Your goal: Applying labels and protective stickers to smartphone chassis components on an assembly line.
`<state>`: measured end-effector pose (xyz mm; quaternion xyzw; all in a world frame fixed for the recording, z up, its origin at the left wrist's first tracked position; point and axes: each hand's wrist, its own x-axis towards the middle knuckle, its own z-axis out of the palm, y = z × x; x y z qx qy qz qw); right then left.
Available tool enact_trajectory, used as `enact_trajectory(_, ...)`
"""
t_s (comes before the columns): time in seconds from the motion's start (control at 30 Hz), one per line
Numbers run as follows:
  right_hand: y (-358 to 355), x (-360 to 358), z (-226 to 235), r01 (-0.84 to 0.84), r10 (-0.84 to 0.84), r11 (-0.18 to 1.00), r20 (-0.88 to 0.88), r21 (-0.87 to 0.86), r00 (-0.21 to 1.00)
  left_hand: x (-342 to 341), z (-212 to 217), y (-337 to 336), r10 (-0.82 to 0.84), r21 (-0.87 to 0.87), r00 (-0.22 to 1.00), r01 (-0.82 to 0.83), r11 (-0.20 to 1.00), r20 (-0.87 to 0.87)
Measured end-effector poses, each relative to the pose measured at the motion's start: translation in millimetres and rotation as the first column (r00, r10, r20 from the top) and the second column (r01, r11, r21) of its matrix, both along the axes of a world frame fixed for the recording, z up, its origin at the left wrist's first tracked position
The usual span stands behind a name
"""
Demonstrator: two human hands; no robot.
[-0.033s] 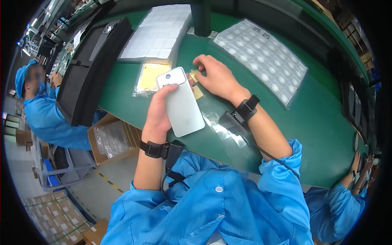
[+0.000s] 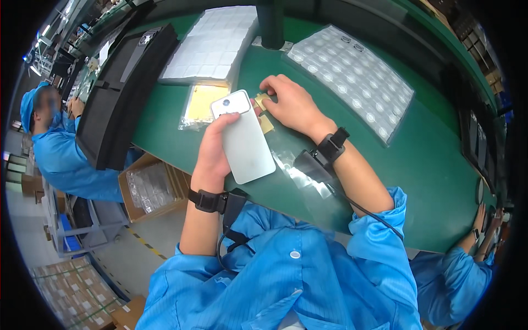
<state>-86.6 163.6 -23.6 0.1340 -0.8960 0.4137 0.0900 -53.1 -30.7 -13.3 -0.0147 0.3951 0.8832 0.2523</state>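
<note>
My left hand is wrapped round a white, phone-shaped device. Its thumb presses near a round dark lens at the top, and fingertips show past the right edge. Just right of the device lie small gold-yellow pieces, partly covered by it. Over them is my right hand, fingers bent and a gap showing between thumb and index finger. The thumb tip meets one yellow piece; whether it grips it is not clear. Black straps with small dark units circle both wrists.
Behind the device are a bagged yellow stack and white gridded sheets. A clear tray of round pockets lies right, beyond a dark post. A black case borders the left; a carton stands below. Co-workers sit at both sides.
</note>
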Motion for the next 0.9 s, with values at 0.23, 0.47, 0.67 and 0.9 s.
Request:
enact_trajectory(0.23, 6, 0, -1, -0.032, 0.031, 0.998, 0.015, 0.053, 0.999, -1, 1, 2, -0.016, -0.005, 1.000, 0.015, 1.000, -0.016)
enact_trajectory(0.47, 39, 18, 61, -0.258, 0.326, 0.888, 0.124, -0.380, 0.937, 0, -5, -4, -0.012, -0.014, 0.998, 0.011, 1.000, -0.056)
enact_trajectory(0.67, 40, 67, 133, -0.241, 0.309, 0.831, 0.056, -0.501, 0.949, 31, 57, 11, -0.109, -0.059, 0.976, 0.099, 0.993, -0.187)
enact_trajectory(0.9, 22, 100, 153, -0.355, 0.367, 0.753, -0.093, -0.554, 0.925, 77, 113, 18, -0.132, -0.115, 0.941, 0.100, 0.988, -0.313)
